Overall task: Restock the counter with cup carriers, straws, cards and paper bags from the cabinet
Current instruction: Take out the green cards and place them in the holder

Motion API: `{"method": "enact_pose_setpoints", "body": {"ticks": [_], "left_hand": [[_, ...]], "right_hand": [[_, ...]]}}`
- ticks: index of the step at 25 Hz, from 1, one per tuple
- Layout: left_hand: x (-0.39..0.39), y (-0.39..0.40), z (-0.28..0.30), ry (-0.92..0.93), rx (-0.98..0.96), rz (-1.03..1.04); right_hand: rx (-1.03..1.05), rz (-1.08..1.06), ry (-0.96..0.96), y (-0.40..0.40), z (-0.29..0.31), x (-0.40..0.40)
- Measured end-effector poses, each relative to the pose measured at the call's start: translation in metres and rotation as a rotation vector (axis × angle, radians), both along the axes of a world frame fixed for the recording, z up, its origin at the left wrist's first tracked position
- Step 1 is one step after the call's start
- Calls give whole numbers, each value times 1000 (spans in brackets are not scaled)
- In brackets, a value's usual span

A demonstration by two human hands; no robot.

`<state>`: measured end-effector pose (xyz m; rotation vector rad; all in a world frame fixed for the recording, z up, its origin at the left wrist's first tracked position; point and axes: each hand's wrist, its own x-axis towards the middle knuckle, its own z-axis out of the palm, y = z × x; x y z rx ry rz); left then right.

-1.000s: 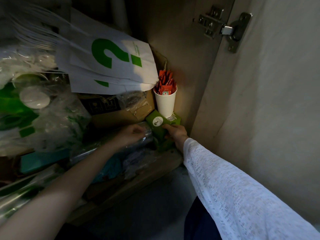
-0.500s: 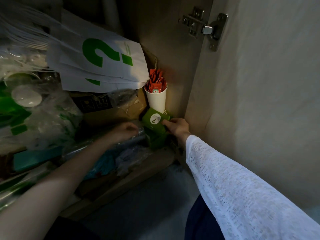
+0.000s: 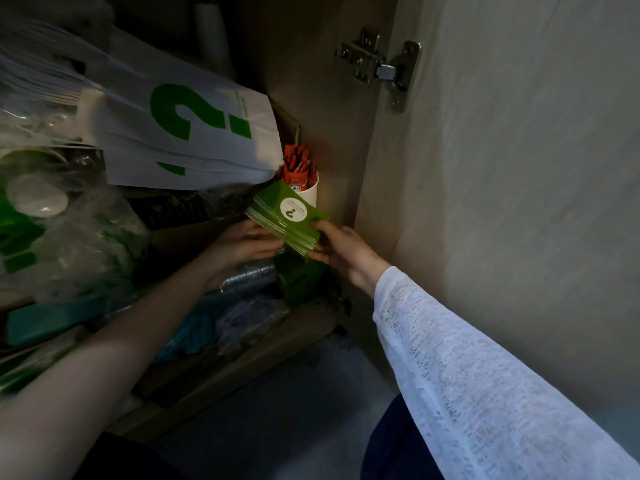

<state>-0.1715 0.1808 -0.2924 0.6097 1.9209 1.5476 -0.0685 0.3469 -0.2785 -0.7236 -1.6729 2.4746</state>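
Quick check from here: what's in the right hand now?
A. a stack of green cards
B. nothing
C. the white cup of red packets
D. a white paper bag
A: the right hand pinches the stack of green cards at its near end, lifted in front of the white cup; the left hand steadies it from below.

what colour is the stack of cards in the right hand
Green, with a white round logo on top: stack of cards, head view.

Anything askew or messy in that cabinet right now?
Yes: the paper bags lie tilted over a box, not stacked flat. The cards are fanned unevenly in the right hand, left hand beneath.
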Motion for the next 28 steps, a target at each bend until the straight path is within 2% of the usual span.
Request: {"method": "enact_pose_setpoints", "body": {"ticks": [4,7,9,13,17,21,23,28], "left_hand": [[8,-3,12,-38,81,-166],[18,3,18,-92,209,-116],[23,6,22,-64,279,-113],[34,10,29,-7,303,-91],[35,10,29,93,218,-20],[34,7,29,251,95,-37],[35,7,28,306,37,-68],[38,7,25,418,65,-216]], "right_hand": [[-230,149,35,-6,9,7],[-322,275,70,-4,7,14],[-381,343,86,-3,6,18],[-467,418,99,-2,1,19],[-495,429,91,-3,-3,17],[-423,466,31,-3,-3,14],[-396,507,-2,0,-1,12],[-319,586,52,0,4,17]]}}
